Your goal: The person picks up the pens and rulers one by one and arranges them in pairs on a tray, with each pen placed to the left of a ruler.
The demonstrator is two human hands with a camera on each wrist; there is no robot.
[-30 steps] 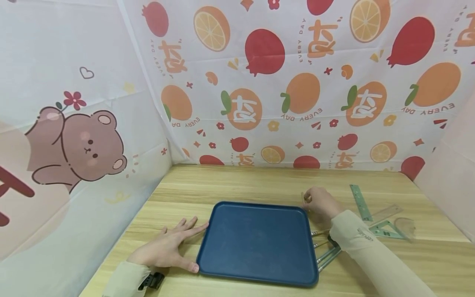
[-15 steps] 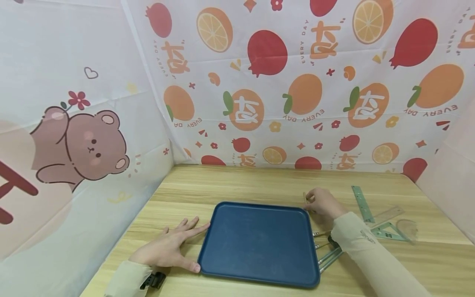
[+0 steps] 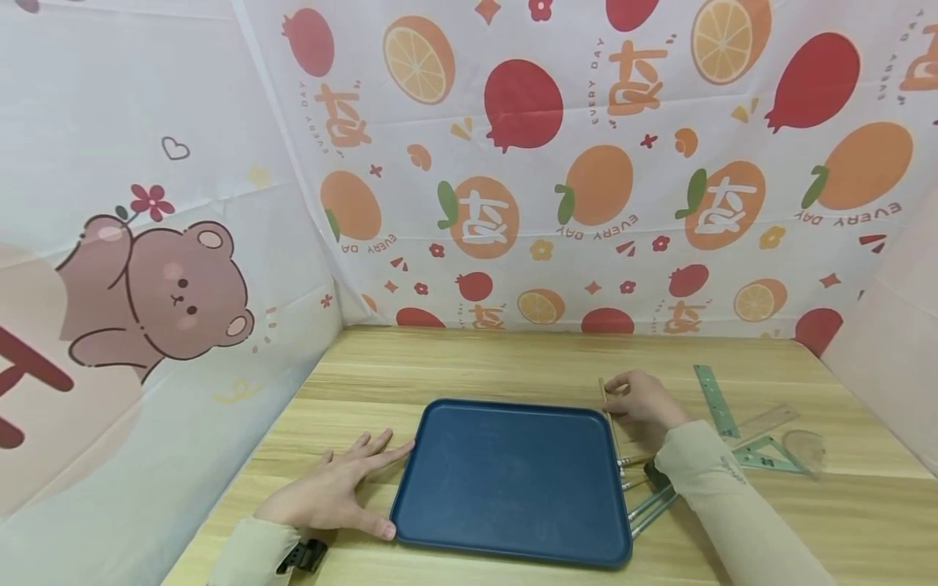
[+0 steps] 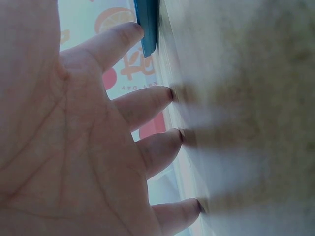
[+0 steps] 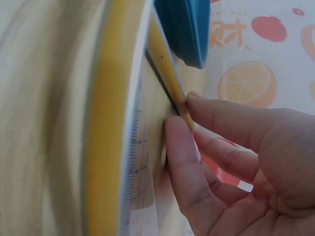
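Observation:
A dark blue tray (image 3: 509,480) lies in the middle of the table. Against its left side rests my left hand (image 3: 333,492), fingers straight and spread, with the thumb at the near left corner and the index fingertip at the left edge. At the far right corner, my right hand (image 3: 648,400) pinches a yellow pencil (image 3: 614,431) between thumb and fingers. That pencil runs along the tray's right edge, its banded end toward me. In the right wrist view the pinched pencil (image 5: 167,59) slants down to my fingertips beside the tray (image 5: 192,32).
Several more pencils (image 3: 648,513) lie at the tray's right side, partly under my right sleeve. Farther right are a green ruler (image 3: 714,399), a clear ruler (image 3: 765,422), a green set square (image 3: 769,457) and a clear protractor (image 3: 804,448). Patterned cloth (image 3: 542,179) hangs behind the table.
The yellow pencil, mostly hidden before, now shows lying along the tray's right edge. My right hand has shifted slightly to the right with it. The left hand and tray stay in place.

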